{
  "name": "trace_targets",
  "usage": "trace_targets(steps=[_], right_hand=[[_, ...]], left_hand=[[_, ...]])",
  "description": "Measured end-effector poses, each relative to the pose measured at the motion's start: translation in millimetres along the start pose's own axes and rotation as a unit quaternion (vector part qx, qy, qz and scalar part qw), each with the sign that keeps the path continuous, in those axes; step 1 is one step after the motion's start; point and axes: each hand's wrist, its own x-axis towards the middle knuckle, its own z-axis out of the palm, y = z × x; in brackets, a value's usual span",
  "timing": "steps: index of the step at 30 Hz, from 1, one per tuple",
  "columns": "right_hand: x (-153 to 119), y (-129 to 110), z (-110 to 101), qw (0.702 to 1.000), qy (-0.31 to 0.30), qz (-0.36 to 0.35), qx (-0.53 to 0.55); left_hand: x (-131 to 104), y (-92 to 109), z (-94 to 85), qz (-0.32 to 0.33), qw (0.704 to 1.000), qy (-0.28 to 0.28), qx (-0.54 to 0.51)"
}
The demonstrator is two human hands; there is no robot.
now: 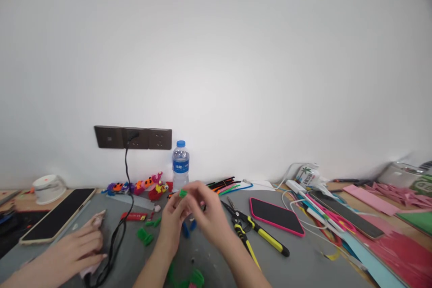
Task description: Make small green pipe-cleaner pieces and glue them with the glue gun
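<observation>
My left hand (172, 220) and my right hand (205, 209) meet above the grey mat, just in front of the water bottle. Between their fingertips is a small green piece (182, 193), pinched by both hands. Other green fuzzy pieces (145, 236) lie on the mat to the left of my left hand, and more green pieces (196, 277) are below, between my forearms. Small blue pieces (186, 229) lie beneath my hands, partly hidden by them.
Another person's hand (83, 245) holds a pink corded tool (90, 270) at the left. Yellow-black pliers (266, 234), a pink-edged phone (276, 216) and cables lie right. The bottle (181, 166) and colourful figures (148, 184) stand near the wall.
</observation>
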Motion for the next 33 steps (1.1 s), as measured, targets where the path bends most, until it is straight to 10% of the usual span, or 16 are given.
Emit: trace_targets(steps=[4,8,16,33], right_hand=[[0,51,-38,0.986,0.123,0.087,0.066],[-6,74,-52,0.984,0.083,0.126,0.095],[-10,57,-56,0.979,-0.039,0.152,0.134],[-9,47,-53,0.987,-0.080,0.133,0.031]], left_hand=[[-3,0,3.7,-0.055,0.998,0.012,0.002],[-4,1,3.9,-0.065,0.997,-0.013,0.034],[-7,2,2.4,-0.045,0.993,-0.042,0.096],[-16,12,12.9,-0.034,0.990,-0.051,0.123]])
